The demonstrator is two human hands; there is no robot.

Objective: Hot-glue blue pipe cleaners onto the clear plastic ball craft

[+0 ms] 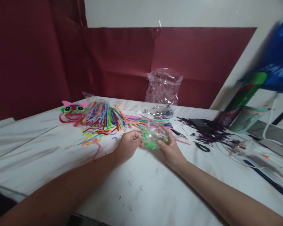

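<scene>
A clear, rounded plastic piece with bright green fuzzy bits [151, 138] is held just above the table, between both hands. My right hand [172, 150] grips its right side, the thumb pressed on the front. At its left edge, my left hand [129, 142] is closed in a pinch on something too small to make out, perhaps the rim itself. Beyond the hands lies a large bundle of multicoloured pipe cleaners [106, 116], partly inside a clear bag. Left of that sits a colourful pipe-cleaner animal face [73, 110] with pink ears and black eyes.
Scissors [179, 134] and a black ring-shaped item [202, 147] lie right of the hands. Behind them spreads a dark purple pile [205, 127]. A clear plastic bag [164, 88] stands against the maroon backing. Short cut pieces [91, 138] litter the left. A pale green container [247, 119] stands right.
</scene>
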